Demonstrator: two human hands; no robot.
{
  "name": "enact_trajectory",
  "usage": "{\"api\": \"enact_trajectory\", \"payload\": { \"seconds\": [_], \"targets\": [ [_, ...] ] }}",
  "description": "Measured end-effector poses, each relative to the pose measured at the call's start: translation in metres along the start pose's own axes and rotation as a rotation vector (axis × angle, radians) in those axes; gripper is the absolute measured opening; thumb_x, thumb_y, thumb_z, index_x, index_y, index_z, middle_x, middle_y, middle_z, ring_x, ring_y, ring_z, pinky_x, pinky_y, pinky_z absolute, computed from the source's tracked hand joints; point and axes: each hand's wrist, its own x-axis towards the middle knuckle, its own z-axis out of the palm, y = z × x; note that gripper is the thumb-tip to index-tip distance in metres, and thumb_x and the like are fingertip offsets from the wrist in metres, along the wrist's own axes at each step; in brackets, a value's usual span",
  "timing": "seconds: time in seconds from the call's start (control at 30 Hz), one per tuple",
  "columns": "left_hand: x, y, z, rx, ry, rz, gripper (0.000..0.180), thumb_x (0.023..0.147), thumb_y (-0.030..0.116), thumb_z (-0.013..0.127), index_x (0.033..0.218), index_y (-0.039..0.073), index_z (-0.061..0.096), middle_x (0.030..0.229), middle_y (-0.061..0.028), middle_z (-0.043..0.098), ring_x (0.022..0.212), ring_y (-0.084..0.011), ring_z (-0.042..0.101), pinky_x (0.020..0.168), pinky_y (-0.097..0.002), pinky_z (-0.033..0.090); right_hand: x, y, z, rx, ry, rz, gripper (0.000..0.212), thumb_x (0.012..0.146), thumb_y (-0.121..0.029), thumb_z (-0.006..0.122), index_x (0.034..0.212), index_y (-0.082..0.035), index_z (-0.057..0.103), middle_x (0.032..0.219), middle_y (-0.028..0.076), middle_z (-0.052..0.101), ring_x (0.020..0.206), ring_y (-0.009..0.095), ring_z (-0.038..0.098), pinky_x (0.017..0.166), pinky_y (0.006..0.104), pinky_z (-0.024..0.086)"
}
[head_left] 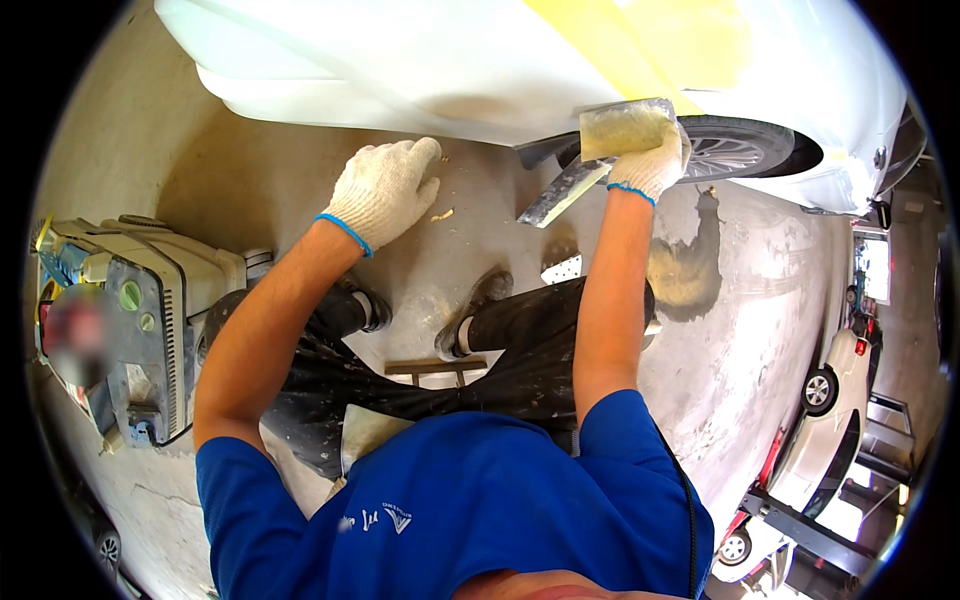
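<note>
My right hand [655,168], in a white knit glove with a blue cuff, is closed on a putty board [628,128] smeared with yellowish paste. A second flat strip [566,194], grey with pale paste along it, sticks out below the board by the same hand; its grip is hidden. My left hand [385,188], gloved alike, hovers near the lower edge of the white car body [390,80]. Its thumb stands apart from its bent fingers, and nothing shows in it. A yellow patch [690,45] covers part of the car's panel above the wheel.
The car's wheel [735,150] is just right of my right hand. A grey wheeled machine [150,320] stands at my left. I sit with knees apart above a low wooden frame [435,368]. Another car [830,430] and metal lift beams are at the far right.
</note>
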Motion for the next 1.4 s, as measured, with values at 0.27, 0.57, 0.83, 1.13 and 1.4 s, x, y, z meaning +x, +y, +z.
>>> {"api": "enact_trajectory", "payload": {
  "seconds": [0.27,0.57,0.83,1.13,1.4],
  "targets": [
    [0.001,0.002,0.002,-0.02,-0.012,-0.02,0.025,0.087,0.02,0.062,0.108,0.006,0.062,0.09,-0.0128,0.068,0.086,-0.0351,0.066,0.078,-0.0468,0.053,-0.003,0.003,0.0,-0.049,-0.079,-0.066,0.012,0.085,-0.003,0.057,0.097,-0.006,0.055,0.1,0.009,0.06,0.089,0.023,0.061,0.079,0.039,0.055],
    [0.0,0.001,0.004,-0.026,-0.002,-0.005,0.021,0.087,0.019,0.062,0.104,0.007,0.061,0.088,-0.0125,0.067,0.084,-0.0358,0.066,0.075,-0.0474,0.053,-0.01,0.01,0.013,-0.115,-0.139,-0.141,0.015,0.087,-0.003,0.056,0.101,-0.005,0.058,0.103,0.01,0.062,0.09,0.023,0.062,0.078,0.0381,0.056],
    [-0.003,-0.001,0.001,-0.008,0.01,0.004,0.019,0.086,0.02,0.064,0.099,0.006,0.059,0.085,-0.0133,0.066,0.082,-0.0366,0.065,0.073,-0.0488,0.052,-0.011,-0.009,0.012,-0.081,-0.075,0.021,0.013,0.086,-0.002,0.057,0.098,-0.007,0.06,0.102,0.01,0.063,0.089,0.025,0.062,0.077,0.0398,0.056],
    [-0.002,0.004,-0.007,-0.042,-0.048,-0.032,0.023,0.087,0.022,0.06,0.103,0.005,0.061,0.092,-0.0161,0.068,0.086,-0.0386,0.065,0.08,-0.0493,0.053,-0.019,0.001,0.025,-0.072,-0.147,-0.018,0.02,0.086,-0.002,0.059,0.106,-0.005,0.058,0.104,0.009,0.063,0.091,0.024,0.062,0.079,0.0387,0.055],
    [-0.005,0.001,-0.02,-0.077,-0.051,-0.039,0.021,0.087,0.023,0.058,0.094,0.004,0.063,0.092,-0.0187,0.069,0.087,-0.0381,0.068,0.079,-0.0503,0.054,0.013,0.015,0.01,-0.77,-0.475,-0.408,0.023,0.09,-0.011,0.055,0.109,-0.003,0.064,0.109,0.012,0.066,0.097,0.025,0.064,0.085,0.0386,0.055]
  ]
}}
